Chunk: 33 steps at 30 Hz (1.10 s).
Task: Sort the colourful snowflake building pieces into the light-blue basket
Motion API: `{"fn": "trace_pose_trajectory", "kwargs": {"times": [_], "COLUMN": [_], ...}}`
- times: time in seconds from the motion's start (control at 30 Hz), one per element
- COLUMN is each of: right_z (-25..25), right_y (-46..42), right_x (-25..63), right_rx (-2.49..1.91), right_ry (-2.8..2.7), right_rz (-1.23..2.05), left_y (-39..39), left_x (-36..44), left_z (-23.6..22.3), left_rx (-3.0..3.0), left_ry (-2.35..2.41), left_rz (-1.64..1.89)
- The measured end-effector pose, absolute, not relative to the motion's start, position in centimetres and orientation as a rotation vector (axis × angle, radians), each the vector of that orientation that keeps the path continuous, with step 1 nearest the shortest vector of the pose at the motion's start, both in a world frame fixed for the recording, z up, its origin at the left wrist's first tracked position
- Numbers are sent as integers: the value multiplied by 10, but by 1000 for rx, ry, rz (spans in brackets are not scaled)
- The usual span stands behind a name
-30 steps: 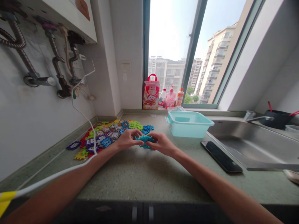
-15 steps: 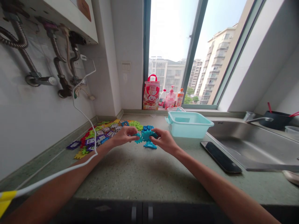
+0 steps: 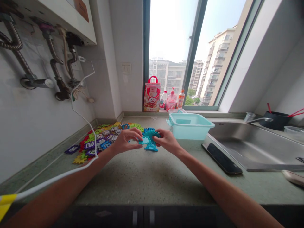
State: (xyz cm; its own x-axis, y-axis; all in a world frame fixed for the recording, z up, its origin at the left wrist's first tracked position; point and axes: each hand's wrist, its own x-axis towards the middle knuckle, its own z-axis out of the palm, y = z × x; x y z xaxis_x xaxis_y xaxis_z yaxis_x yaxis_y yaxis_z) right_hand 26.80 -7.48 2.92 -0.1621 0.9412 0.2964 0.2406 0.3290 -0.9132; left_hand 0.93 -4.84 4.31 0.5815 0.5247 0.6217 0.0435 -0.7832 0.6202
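Note:
Above the counter, my left hand (image 3: 127,140) has its thumb and fingertips curled round the left edge of a light-blue interlocking plastic tile (image 3: 145,141). My right hand (image 3: 168,141) pinches a darker turquoise interlocking tile (image 3: 155,136), with its fingertips partly hidden behind it. The two tiles touch or overlap; whether their teeth are locked cannot be seen. Just below them is another blue tile (image 3: 151,148), and behind are more blue tiles (image 3: 149,129). To the left spreads a heap of multicoloured interlocking tiles (image 3: 102,139), some with white window-shaped inserts.
A turquoise plastic tub (image 3: 190,128) stands right of my hands. Beyond it are a phone (image 3: 222,158) and a steel sink (image 3: 263,148). A white cable (image 3: 59,172) crosses over my left forearm. A bag (image 3: 152,98) and several bottles line the windowsill.
My left fingers have spread wider around the light-blue tile. The tiles in my hands have tilted, and the view has shifted slightly to the right.

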Motion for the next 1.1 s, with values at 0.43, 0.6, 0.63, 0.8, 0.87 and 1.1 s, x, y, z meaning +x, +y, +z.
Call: {"fn": "trace_pose_trajectory", "kwargs": {"times": [0.43, 0.6, 0.63, 0.8, 0.87, 1.1], "right_z": [31, 25, 26, 36, 38, 28], "right_y": [-84, -85, -87, -91, -91, -81], "right_x": [264, 267, 269, 274, 276, 282], "right_rx": [-849, -907, -941, -978, -1018, -978], "right_ry": [-1760, -2212, -2307, -2550, -2569, -2426], "right_rz": [1425, 957, 814, 566, 510, 813], "left_y": [-50, -45, -45, -50, -52, -43], "left_x": [20, 23, 23, 29, 31, 25], "left_z": [35, 17, 14, 9, 10, 8], "left_rx": [2475, 2475, 2503, 2509, 2472, 2304], "left_ry": [661, 811, 810, 838, 869, 776], "left_rz": [1301, 784, 708, 608, 626, 612]}}
